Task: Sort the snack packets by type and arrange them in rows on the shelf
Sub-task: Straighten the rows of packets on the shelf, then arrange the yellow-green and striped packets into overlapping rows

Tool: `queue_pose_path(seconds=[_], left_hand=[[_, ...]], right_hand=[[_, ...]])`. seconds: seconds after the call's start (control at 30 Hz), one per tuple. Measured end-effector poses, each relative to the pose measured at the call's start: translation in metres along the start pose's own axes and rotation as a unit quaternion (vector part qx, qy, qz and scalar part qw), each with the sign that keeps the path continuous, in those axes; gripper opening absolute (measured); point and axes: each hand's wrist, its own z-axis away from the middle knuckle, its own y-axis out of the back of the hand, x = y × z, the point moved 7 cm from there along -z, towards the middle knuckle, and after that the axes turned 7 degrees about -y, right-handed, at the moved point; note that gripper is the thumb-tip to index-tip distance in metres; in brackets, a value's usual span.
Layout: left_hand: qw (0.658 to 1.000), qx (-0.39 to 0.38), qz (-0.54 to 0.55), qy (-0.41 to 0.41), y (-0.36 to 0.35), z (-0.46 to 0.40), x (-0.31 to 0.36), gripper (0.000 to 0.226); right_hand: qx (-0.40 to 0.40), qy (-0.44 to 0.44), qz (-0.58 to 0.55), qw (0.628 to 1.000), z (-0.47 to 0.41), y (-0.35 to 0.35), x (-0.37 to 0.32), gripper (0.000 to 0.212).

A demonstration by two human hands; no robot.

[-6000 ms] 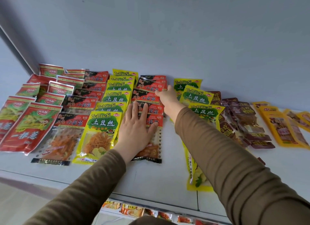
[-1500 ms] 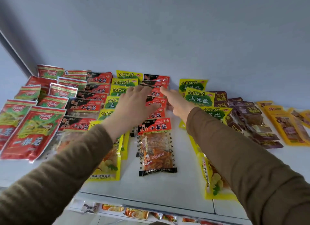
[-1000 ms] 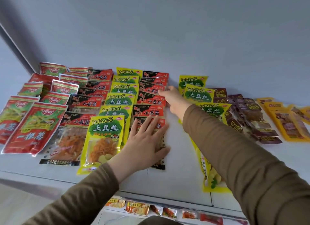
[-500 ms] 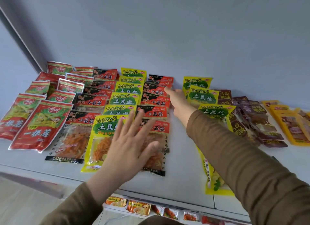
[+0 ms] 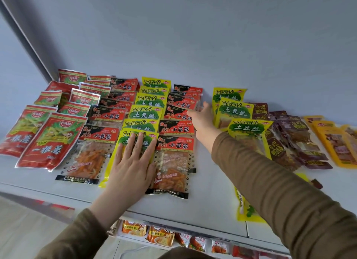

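Flat and spread, the left hand (image 5: pixel 133 162) pressed on the front yellow packet (image 5: pixel 116 162) at lower centre. Right hand (image 5: pixel 202 119) reached deeper, fingers on the red-black row (image 5: pixel 176 127) at frame centre; whether they pinched a packet could not be told. That row ran lengthwise front to back, directly right of the left hand, nearer the right hand.

Yellow packets (image 5: pixel 145 112) read "TuDouSi 土豆丝"; black-red packets (image 5: pixel 176 142) "小面筋"; red pouches (image 5: pixel 51 141) probably "一根葱".

bare shelf (image 5: pixel 210 199) lane between packet rows (image 5: pixel 174 142), packets crowding both sides
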Motion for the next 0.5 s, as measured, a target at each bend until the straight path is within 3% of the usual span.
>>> queue_pose_path(seconds=[0.17, 0.27, 0.37, 0.5], left_hand=[[0.998, 0.037, 0.048, -0.004, 0.017, -0.004, 0.008, 0.069], [0.994, 0.056, 0.087, -0.046, 0.022, -0.011, 0.036, 0.069], [0.994, 0.015, 0.048, -0.099, 0.006, -0.014, 0.069, 0.072], [0.996, -0.009, 0.022, -0.084, -0.005, -0.016, 0.075, 0.072]], right_hand=[[-0.019, 0.005, -0.007, 1.0, 0.004, 0.004, -0.008, 0.014], [-0.046, -0.007, -0.031, 0.998, 0.006, 0.004, -0.01, 0.019], [-0.084, -0.011, -0.016, 0.996, 0.013, -0.004, -0.014, 0.02], [-0.112, -0.008, 0.005, 0.994, 0.028, -0.004, -0.025, 0.023]])
